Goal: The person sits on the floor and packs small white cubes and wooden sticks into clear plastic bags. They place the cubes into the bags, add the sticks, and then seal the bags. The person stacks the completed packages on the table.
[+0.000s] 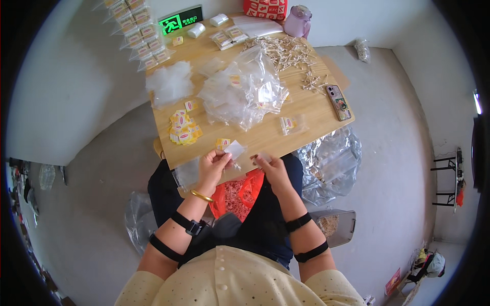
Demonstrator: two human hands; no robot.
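the light wooden table is the largest thing here, its near edge close to the person's lap. a big heap of clear plastic bags spreads over its middle, and a bulky clear sack sits on the floor off its right side. beyond the heap to the right lies a loose scatter of cotton swabs. an open red bag is between the person's thighs, and a pile of translucent little bags rests toward the table's left edge.

the left hand and the right hand are near each other at the table's near edge, just apart. to the left is a small pile of yellow-and-white cards; a phone lies near the right edge. a white slip stands out from the left hand, pinched between thumb and fingers with the grip closed. smallest is a translucent piece at the right hand's fingertips, the thumb and fingers closed on it; what exactly it is, i cannot tell.
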